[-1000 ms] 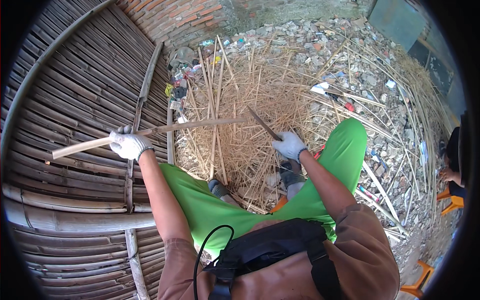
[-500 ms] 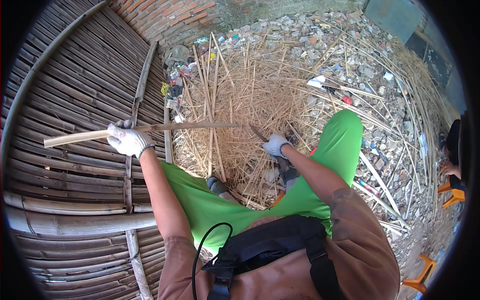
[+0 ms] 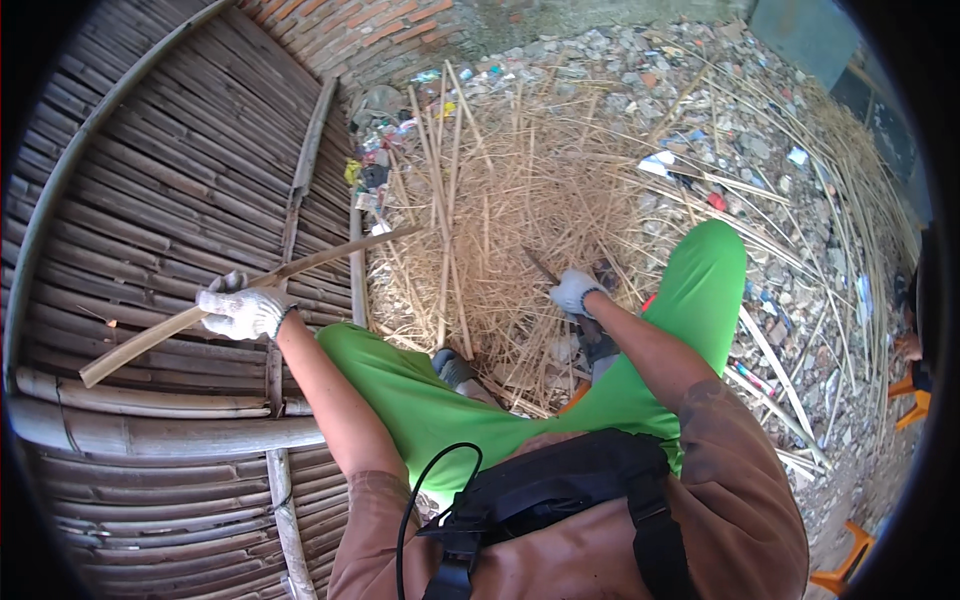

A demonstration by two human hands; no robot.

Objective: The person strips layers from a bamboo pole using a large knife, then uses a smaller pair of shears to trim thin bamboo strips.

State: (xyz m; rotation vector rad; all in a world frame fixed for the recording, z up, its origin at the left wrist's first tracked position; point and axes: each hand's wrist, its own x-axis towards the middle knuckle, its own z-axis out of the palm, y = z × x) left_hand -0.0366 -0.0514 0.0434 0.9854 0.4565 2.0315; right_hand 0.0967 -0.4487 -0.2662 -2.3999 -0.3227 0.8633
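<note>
My left hand (image 3: 243, 307), in a white knit glove, is closed around a long split bamboo strip (image 3: 330, 259). The strip slants from its wide pale end at the lower left up to its thin end over the straw-coloured shavings (image 3: 560, 190). Also gloved, my right hand (image 3: 576, 293) grips a knife (image 3: 541, 266) just above my right foot. Its dark blade points up and to the left, apart from the strip. The handle is hidden in my fist.
A bamboo slat wall or platform (image 3: 150, 240) fills the left side. Several bamboo strips (image 3: 437, 180) lie on the shavings. Rubble and litter (image 3: 745, 140) spread to the right, with long strips across them. A brick wall (image 3: 370, 35) stands behind. Another person's hand (image 3: 908, 347) shows at the right edge.
My left hand has moved lower and tilted the bamboo strip. Its thin end has swung left, away from the knife, and its wide end has dropped. The right hand still holds the knife.
</note>
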